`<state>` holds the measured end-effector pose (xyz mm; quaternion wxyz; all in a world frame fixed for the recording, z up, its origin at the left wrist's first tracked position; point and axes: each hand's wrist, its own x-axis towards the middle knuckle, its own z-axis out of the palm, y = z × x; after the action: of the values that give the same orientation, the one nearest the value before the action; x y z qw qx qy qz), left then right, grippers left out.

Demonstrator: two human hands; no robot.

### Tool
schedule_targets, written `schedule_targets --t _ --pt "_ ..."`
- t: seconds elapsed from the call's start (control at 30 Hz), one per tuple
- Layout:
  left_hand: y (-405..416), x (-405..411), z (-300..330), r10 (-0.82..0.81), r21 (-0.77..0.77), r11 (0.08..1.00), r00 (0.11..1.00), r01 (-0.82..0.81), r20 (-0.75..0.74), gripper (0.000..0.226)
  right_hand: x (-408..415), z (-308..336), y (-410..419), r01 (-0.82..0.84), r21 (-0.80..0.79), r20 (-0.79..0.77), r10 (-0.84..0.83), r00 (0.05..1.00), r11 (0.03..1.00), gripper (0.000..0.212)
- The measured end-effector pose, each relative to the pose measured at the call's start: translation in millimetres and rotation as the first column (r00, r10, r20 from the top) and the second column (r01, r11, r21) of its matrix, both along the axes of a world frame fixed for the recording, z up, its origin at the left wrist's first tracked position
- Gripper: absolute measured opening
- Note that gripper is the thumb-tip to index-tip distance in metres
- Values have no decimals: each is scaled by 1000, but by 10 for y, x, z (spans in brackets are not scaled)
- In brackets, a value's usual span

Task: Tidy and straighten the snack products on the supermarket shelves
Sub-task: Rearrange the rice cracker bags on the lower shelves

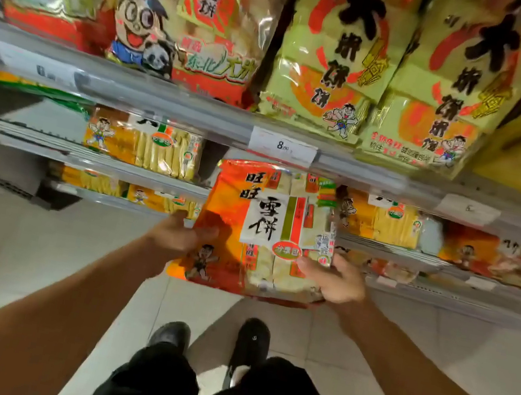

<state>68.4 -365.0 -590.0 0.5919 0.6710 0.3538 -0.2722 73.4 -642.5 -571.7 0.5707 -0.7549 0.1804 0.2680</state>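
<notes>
1. Gripping a glossy, flat orange rice-cracker bag [264, 229], the left hand [181, 234] and right hand [334, 276] clamp its lower corners in front of the lower shelf [392, 252].
2. Upper-shelf bags [326, 52] (crinkled plastic) are cropped; price tag [284, 145] print is blurred.

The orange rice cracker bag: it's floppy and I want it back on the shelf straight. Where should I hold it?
Grip the orange rice cracker bag by its two lower side edges, as the left hand and right hand do: it is wide, flat and upright.
</notes>
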Motion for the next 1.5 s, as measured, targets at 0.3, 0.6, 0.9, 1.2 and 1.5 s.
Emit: schedule_targets --t 0.3,0.6,0.9,1.2,1.5 --pt "56 -568 433 -179 -187 967 984 174 -12 78 -1337 747 -7 223 47 -43 -221 974 974 29" --pt "-934 -578 857 -409 -158 882 887 444 213 72 -2365 1136 -474 502 21 44 -502 864 865 34" --pt "-2615 -947 1218 -646 11 705 637 709 420 61 -3257 1209 -1620 739 -40 121 -731 672 672 33" --pt "-4248 -1650 1469 -702 -71 613 584 787 408 79 -3920 1252 -3133 821 170 165 -838 521 544 65" --pt "-5261 -2075 1436 -757 -34 565 534 825 377 56 -4260 1195 -4160 874 248 115 -908 403 419 51"
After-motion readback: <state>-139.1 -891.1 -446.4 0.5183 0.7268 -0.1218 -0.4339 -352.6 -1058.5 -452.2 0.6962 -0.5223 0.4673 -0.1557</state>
